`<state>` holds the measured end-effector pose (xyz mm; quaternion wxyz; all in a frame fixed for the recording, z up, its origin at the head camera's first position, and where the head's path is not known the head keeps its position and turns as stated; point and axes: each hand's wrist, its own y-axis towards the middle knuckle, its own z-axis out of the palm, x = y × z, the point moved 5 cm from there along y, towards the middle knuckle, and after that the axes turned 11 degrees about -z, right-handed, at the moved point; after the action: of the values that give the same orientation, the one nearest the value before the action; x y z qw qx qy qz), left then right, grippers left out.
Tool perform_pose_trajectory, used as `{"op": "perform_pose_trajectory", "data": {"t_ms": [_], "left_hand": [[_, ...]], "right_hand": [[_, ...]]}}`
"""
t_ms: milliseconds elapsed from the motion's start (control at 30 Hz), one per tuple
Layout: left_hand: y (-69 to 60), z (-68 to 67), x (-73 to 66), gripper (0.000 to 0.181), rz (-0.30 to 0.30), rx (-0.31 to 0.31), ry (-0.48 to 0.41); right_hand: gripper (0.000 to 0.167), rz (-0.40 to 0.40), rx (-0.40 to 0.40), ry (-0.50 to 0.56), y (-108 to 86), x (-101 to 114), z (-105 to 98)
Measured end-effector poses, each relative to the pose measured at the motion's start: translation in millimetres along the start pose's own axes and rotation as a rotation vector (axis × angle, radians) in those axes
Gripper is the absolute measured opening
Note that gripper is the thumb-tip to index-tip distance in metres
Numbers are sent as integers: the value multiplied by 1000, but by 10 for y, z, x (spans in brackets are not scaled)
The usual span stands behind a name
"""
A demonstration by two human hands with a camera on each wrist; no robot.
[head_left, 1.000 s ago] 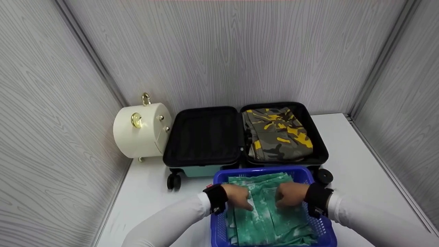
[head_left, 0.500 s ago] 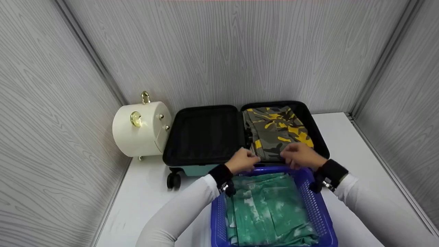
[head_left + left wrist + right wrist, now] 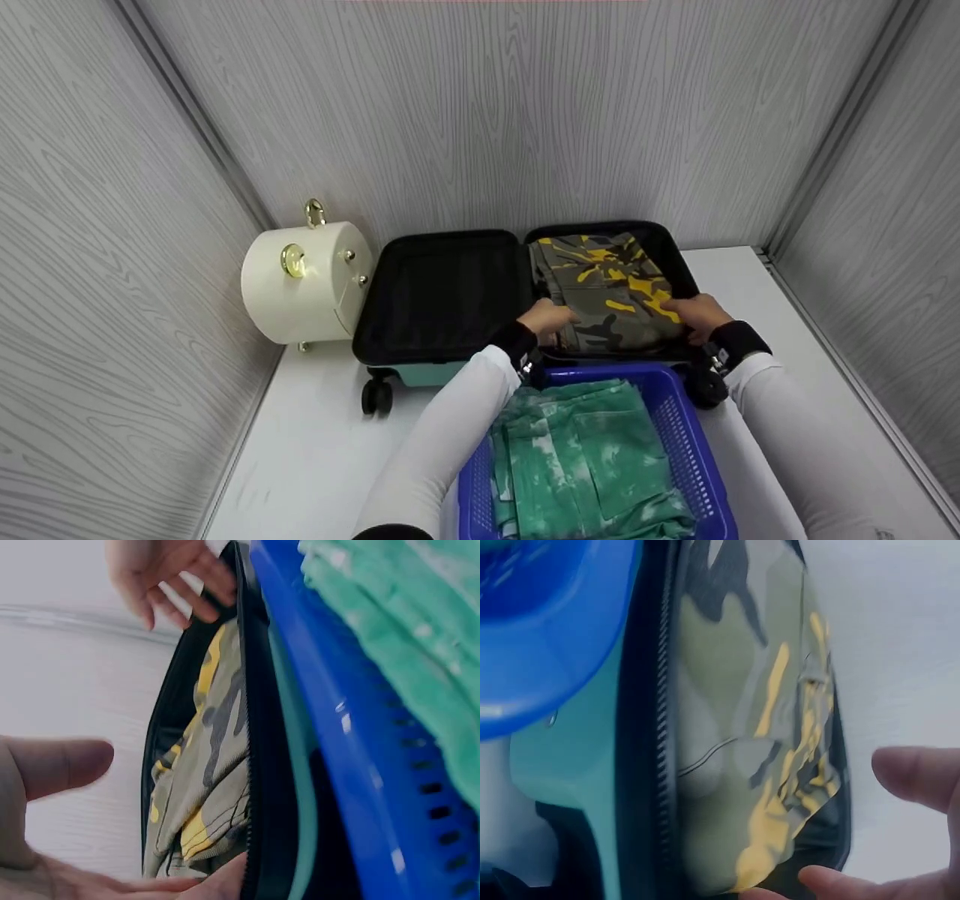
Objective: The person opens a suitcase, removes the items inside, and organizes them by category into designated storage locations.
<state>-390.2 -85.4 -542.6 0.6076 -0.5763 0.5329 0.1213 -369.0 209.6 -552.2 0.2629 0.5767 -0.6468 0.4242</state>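
Folded camouflage clothing in grey, green and yellow lies in the right half of an open suitcase. At its left front corner is my left hand, with thumb and fingers spread apart in the left wrist view and fingertips down between cloth and case edge. My right hand is at its right edge; in the right wrist view the thumb stands off and the fingertips reach the cloth's side. Neither hand grips the clothing.
A blue basket holding folded green tie-dye clothing stands against the suitcase's front. A cream round case with gold fittings is at the left. Grey panels enclose the white table at the back and sides.
Both hands have moved from the green clothing in the basket forward to the suitcase, then apart to either side of the camouflage clothing. The green clothing stays in the basket.
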Motion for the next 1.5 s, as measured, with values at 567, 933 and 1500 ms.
{"op": "perform_pose_trajectory", "data": {"t_ms": [567,933,1500], "left_hand": [[213,135,-17,37,-14,-117,39],[267,-82,-129,75,-2,-184,-205],[234,-63,-316,70,25,-188,-320]], "right_hand": [[51,35,-52,217,181,-99,178],[20,83,-139,894,130,134,34],[59,10,19,1483,204,335,120]]}}
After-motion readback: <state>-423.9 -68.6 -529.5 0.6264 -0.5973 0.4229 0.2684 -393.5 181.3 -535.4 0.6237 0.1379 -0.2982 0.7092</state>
